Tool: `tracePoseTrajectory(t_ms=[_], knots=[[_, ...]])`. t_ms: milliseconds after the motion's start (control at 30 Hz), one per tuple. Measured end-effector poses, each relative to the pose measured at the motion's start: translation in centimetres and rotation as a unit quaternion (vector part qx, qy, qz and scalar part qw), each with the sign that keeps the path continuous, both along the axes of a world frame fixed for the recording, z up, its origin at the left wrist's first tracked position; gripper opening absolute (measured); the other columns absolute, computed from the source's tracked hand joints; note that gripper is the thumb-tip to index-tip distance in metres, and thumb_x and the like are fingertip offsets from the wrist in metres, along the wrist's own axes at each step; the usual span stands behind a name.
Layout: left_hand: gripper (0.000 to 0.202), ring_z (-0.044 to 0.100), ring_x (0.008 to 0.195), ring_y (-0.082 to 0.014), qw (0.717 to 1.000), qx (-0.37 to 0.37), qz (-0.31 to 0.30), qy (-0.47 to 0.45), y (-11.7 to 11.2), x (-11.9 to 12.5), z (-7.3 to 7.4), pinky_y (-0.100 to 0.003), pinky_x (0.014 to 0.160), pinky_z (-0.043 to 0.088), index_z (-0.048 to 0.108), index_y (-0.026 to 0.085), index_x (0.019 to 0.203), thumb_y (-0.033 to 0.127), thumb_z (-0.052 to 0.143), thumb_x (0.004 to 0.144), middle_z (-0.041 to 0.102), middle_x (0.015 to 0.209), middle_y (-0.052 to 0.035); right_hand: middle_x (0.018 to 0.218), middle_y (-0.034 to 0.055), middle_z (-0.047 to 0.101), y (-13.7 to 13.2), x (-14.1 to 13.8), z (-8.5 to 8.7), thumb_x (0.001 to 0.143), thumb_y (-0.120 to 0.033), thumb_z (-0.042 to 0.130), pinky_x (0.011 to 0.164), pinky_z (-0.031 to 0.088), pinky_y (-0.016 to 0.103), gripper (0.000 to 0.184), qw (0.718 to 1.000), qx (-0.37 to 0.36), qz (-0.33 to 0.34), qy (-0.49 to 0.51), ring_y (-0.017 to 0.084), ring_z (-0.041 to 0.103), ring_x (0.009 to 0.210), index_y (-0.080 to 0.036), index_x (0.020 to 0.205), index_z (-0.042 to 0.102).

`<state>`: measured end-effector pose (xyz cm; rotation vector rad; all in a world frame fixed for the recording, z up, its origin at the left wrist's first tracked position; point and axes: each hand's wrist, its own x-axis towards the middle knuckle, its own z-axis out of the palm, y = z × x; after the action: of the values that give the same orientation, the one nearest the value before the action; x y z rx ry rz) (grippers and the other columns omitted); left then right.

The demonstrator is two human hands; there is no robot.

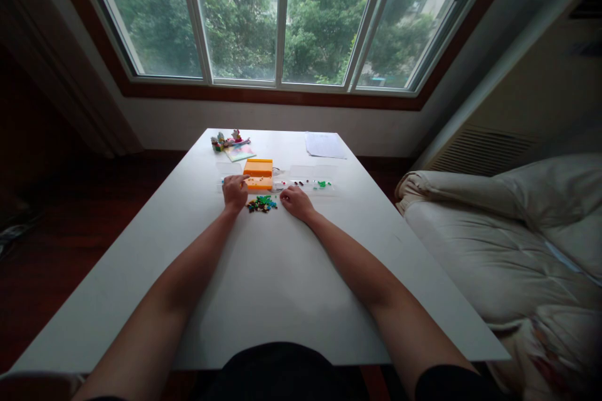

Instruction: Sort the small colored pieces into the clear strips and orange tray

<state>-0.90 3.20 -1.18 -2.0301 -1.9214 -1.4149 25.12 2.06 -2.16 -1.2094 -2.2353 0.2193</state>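
A small heap of mixed coloured pieces [262, 204], mostly green, blue, yellow and dark, lies on the white table between my hands. My left hand [234, 192] is at the left edge of an open orange box [258, 165]. Its fingertips are closed together over the box's front compartment, where a few tiny yellowish pieces show. My right hand [297, 202] rests right of the heap, fingers curled inward, close to a clear plastic case [332, 187]. Whatever either hand pinches is too small to make out.
Green pieces [322, 184] and a few red and dark ones lie in the clear case. Small colourful figures [230, 140] and a pastel card [241, 151] are at the back left. White paper sheets [324, 145] lie back right. A cream sofa [498, 250] stands right of the table [282, 288].
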Motion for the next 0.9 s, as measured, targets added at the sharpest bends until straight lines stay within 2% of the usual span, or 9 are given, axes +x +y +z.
tracePoseTrajectory(t_ms=[67, 167, 267, 367, 433, 533, 667, 767, 900], knots=[[0.04, 0.054, 0.119, -0.029, 0.997, -0.018, 0.059, -0.036, 0.4, -1.0, -0.1, -0.047, 0.11, 0.04, 0.076, 0.022, 0.114, 0.011, 0.048, 0.089, 0.074, 0.115, -0.007, 0.092, 0.0048, 0.065, -0.1, 0.0, 0.1, 0.087, -0.015, 0.063, 0.082, 0.042, 0.028, 0.011, 1.0, 0.004, 0.001, 0.003, 0.019, 0.055, 0.092, -0.021, 0.09, 0.071], [0.041, 0.051, 0.122, -0.0303, 0.99, -0.048, 0.115, -0.067, 1.0, -2.4, -0.4, -0.047, 0.109, 0.04, 0.075, 0.021, 0.117, 0.012, 0.048, 0.088, 0.073, 0.117, -0.0074, 0.087, 0.0037, 0.066, -0.2, 0.0, 0.3, 0.089, -0.015, 0.061, 0.079, 0.041, 0.027, 0.011, 1.0, 0.008, -0.004, 0.015, 0.018, 0.055, 0.085, -0.021, 0.09, 0.07], [0.042, 0.051, 0.123, -0.03, 0.988, -0.066, 0.13, -0.058, 1.4, -3.1, -0.8, -0.047, 0.111, 0.039, 0.074, 0.021, 0.119, 0.012, 0.048, 0.088, 0.071, 0.121, -0.0083, 0.084, 0.003, 0.067, -0.2, 0.0, 0.4, 0.09, -0.015, 0.059, 0.079, 0.041, 0.027, 0.013, 0.999, 0.008, -0.007, 0.03, 0.017, 0.056, 0.081, -0.021, 0.09, 0.07], [0.04, 0.051, 0.124, -0.0294, 0.991, -0.051, 0.118, -0.023, 1.2, -2.6, -0.9, -0.047, 0.112, 0.037, 0.074, 0.022, 0.116, 0.013, 0.049, 0.087, 0.067, 0.128, -0.009, 0.085, 0.0031, 0.068, -0.2, -0.1, 0.5, 0.088, -0.014, 0.06, 0.08, 0.041, 0.026, 0.012, 0.999, 0.007, -0.005, 0.043, 0.016, 0.056, 0.081, -0.02, 0.089, 0.071], [0.036, 0.053, 0.122, -0.0296, 0.997, -0.031, 0.075, 0.009, 0.8, -1.6, -0.7, -0.048, 0.111, 0.039, 0.076, 0.022, 0.112, 0.014, 0.05, 0.088, 0.067, 0.125, -0.0093, 0.085, 0.0028, 0.069, -0.1, -0.1, 0.4, 0.087, -0.014, 0.062, 0.079, 0.043, 0.026, 0.012, 0.998, -0.005, -0.005, 0.055, 0.016, 0.057, 0.08, -0.02, 0.092, 0.071], [0.032, 0.056, 0.115, -0.0284, 0.995, -0.018, -0.068, 0.074, -0.1, 0.3, -0.3, -0.048, 0.109, 0.042, 0.077, 0.022, 0.106, 0.016, 0.05, 0.089, 0.071, 0.115, -0.0087, 0.086, 0.0013, 0.071, 0.1, 0.1, 0.4, 0.087, -0.015, 0.06, 0.076, 0.045, 0.025, 0.017, 0.994, -0.037, -0.018, 0.099, 0.015, 0.06, 0.077, -0.021, 0.098, 0.072], [0.029, 0.056, 0.116, -0.0264, 0.959, -0.025, -0.237, 0.155, -1.3, 2.9, 0.2, -0.045, 0.108, 0.045, 0.077, 0.025, 0.108, 0.017, 0.055, 0.09, 0.072, 0.115, -0.0062, 0.084, 0.0002, 0.073, 0.5, 0.6, 0.3, 0.087, -0.015, 0.056, 0.075, 0.047, 0.026, 0.021, 0.985, -0.047, -0.069, 0.151, 0.015, 0.062, 0.074, -0.022, 0.099, 0.072], [0.032, 0.054, 0.121, -0.026, 0.937, -0.025, -0.289, 0.195, -1.9, 4.1, 0.3, -0.045, 0.11, 0.043, 0.075, 0.025, 0.115, 0.017, 0.057, 0.089, 0.072, 0.119, -0.0053, 0.082, -0.0001, 0.072, 0.7, 0.8, 0.2, 0.086, -0.018, 0.058, 0.074, 0.047, 0.026, 0.019, 0.984, -0.036, -0.081, 0.152, 0.015, 0.061, 0.073, -0.022, 0.098, 0.072], [0.037, 0.053, 0.124, -0.026, 0.921, -0.032, -0.313, 0.229, -2.3, 4.5, 0.4, -0.044, 0.11, 0.043, 0.074, 0.025, 0.119, 0.015, 0.054, 0.09, 0.072, 0.122, -0.0055, 0.081, 0.0, 0.07, 0.7, 0.8, 0.1, 0.085, -0.018, 0.059, 0.074, 0.046, 0.026, 0.018, 0.986, -0.024, -0.076, 0.143, 0.015, 0.06, 0.075, -0.022, 0.096, 0.072]])
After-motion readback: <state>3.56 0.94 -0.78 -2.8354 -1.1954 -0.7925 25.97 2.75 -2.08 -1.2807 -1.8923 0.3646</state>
